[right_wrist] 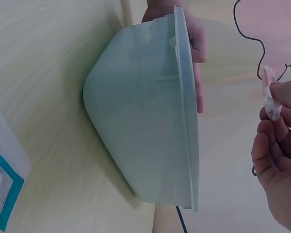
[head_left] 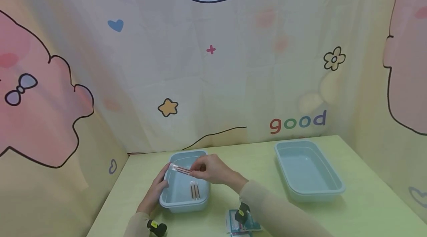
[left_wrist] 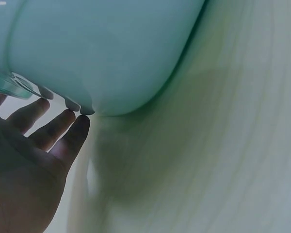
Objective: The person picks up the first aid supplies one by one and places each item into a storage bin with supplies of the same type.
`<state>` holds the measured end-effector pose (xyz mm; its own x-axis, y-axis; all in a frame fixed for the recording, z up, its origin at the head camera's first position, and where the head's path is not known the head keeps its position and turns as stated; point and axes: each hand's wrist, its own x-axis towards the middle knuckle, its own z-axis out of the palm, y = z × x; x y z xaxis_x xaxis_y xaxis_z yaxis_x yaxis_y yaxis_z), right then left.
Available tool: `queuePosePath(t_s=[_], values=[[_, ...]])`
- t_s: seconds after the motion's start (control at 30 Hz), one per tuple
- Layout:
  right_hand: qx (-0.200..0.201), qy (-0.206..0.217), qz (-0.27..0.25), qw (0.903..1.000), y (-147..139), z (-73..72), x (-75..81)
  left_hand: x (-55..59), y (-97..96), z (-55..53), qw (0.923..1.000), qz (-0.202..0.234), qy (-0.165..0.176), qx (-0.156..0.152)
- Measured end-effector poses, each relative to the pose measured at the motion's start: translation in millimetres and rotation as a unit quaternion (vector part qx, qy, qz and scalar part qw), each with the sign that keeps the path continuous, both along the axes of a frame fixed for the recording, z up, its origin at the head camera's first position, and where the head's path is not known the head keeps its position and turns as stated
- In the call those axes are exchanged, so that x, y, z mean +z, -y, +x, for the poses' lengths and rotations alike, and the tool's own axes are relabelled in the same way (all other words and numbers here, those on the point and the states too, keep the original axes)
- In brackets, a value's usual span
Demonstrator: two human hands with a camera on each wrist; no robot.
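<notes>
While the right hand [head_left: 211,168] pinches one end between thumb and fingers, the wrapped packet [head_left: 181,170] is held above the pale blue tub [head_left: 176,192], its long axis nearly crosswise and its free end pointing left and slightly away from the person. The wrapper is clear, crinkled plastic; inside lie slim, straight, reddish-brown sticks, their number hard to make out, and the pinched end is hidden by the fingers. Below them, on the tub's floor, a second packet [head_left: 195,190] shows three sticks pointing away from the person. Left of the pinching fingers, the left hand [head_left: 156,189] grips the tub's rim, its fingertips against smooth, rounded plastic. Whether the packet's free end touches that hand is unclear. Nearer the person than the right fingers, printed packages [head_left: 232,220] lie on the wood-grained table [head_left: 257,163], partly covered by a sleeve [head_left: 273,207] and a black wrist camera [head_left: 242,213]. Well right of the fingers stands another tub [head_left: 307,172], rectangular with rounded corners. Beyond hangs a patterned cloth [head_left: 217,92], cut off by the frame.
</notes>
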<state>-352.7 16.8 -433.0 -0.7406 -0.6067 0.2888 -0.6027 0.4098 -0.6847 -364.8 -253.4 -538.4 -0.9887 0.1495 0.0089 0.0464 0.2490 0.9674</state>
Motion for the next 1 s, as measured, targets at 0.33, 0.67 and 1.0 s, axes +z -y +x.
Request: queuePosePath(t_s=[0.33,0.67,1.0], values=[[-0.004,-0.028,-0.002,0.9996,-5,-4.0,-7.6,2.2,-0.8,0.5,0.9999,-0.001,-0.006,-0.009],[-0.001,-0.029,-0.002,0.9996,-8,-3.9,-8.7,0.7,-1.3,2.2,0.9999,-0.001,-0.009,-0.008],[-0.001,-0.052,0.020,0.9985,-13,-3.4,-6.7,1.2,-0.3,1.9,1.0000,0.000,-0.001,-0.008]])
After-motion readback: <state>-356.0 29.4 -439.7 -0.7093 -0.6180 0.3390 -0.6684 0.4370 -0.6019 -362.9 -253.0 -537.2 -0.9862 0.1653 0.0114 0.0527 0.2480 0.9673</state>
